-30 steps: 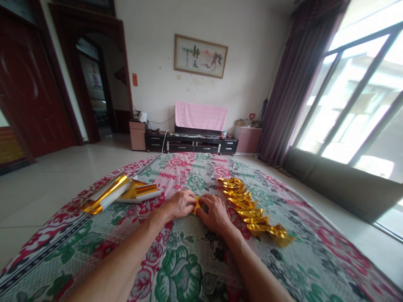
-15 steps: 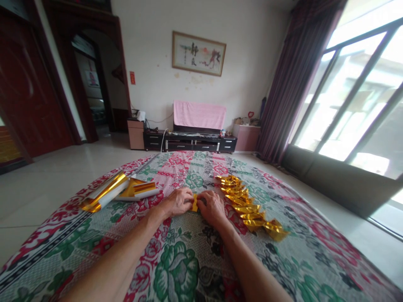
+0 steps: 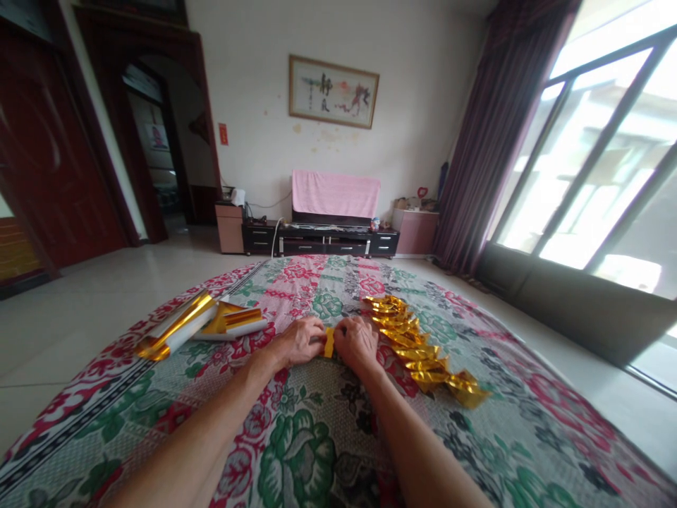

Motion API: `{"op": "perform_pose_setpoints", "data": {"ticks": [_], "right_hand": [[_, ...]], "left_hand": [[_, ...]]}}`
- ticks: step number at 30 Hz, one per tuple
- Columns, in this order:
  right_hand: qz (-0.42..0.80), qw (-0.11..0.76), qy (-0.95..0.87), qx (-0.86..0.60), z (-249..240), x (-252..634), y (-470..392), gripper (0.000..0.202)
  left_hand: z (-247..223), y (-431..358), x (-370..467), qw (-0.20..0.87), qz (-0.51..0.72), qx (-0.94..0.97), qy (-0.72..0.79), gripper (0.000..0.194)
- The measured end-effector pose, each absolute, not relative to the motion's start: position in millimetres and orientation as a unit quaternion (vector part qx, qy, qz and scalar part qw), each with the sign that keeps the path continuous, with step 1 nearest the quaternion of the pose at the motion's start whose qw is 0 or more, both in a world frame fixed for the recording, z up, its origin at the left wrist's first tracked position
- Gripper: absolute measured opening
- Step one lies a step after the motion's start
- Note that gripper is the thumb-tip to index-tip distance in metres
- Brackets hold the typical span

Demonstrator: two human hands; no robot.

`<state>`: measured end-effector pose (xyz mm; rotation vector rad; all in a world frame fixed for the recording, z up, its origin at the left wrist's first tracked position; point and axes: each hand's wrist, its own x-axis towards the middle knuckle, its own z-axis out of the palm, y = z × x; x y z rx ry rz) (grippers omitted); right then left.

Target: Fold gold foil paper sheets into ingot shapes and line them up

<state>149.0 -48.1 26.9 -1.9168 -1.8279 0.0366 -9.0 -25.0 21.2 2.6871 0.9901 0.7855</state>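
Note:
Between my two hands, low on the flowered cloth (image 3: 296, 451), is a small piece of gold foil paper (image 3: 328, 343). My left hand (image 3: 304, 340) grips its left end with bent fingers. My right hand (image 3: 357, 344) has its fingers curled on the right end. Much of the paper is hidden under my fingers. To the right of my right hand runs a slanting row of several folded gold foil pieces (image 3: 417, 353). Curled sheets of gold foil paper with white backs (image 3: 183, 321) lie to the left of my left hand.
Beyond the cloth-covered surface stands a low black TV cabinet (image 3: 338, 243) with a pink cloth (image 3: 336, 193) over the set on it. A framed picture (image 3: 333, 92) hangs above. Purple curtains (image 3: 470, 141) and a large window (image 3: 592, 169) are at the right.
My right hand has shifted slightly to the right and its fingers have curled in more, so more of the gold paper shows between my hands. My left hand stays nearly still.

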Motion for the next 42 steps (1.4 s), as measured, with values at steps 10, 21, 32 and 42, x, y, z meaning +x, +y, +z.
{"op": "perform_pose_setpoints", "data": {"ticks": [10, 21, 32, 42], "right_hand": [[0.011, 0.254, -0.654, -0.713, 23.2, 146.0, -47.7, 0.023], [0.070, 0.235, -0.753, -0.610, 18.8, 166.5, -58.0, 0.052], [0.130, 0.221, -0.776, -0.577, 21.0, 177.4, -55.2, 0.074], [0.098, 0.227, -0.793, -0.556, 25.6, 170.6, -59.5, 0.033]], "left_hand": [[20.5, -24.2, -9.6, 0.092, 0.258, 0.899, 0.343, 0.020], [26.3, -27.8, -7.3, 0.084, 0.243, 0.895, 0.364, 0.022], [19.6, -24.9, -9.3, 0.088, 0.253, 0.890, 0.370, 0.020], [22.0, -27.5, -8.5, 0.064, 0.263, 0.895, 0.354, 0.022]]}}
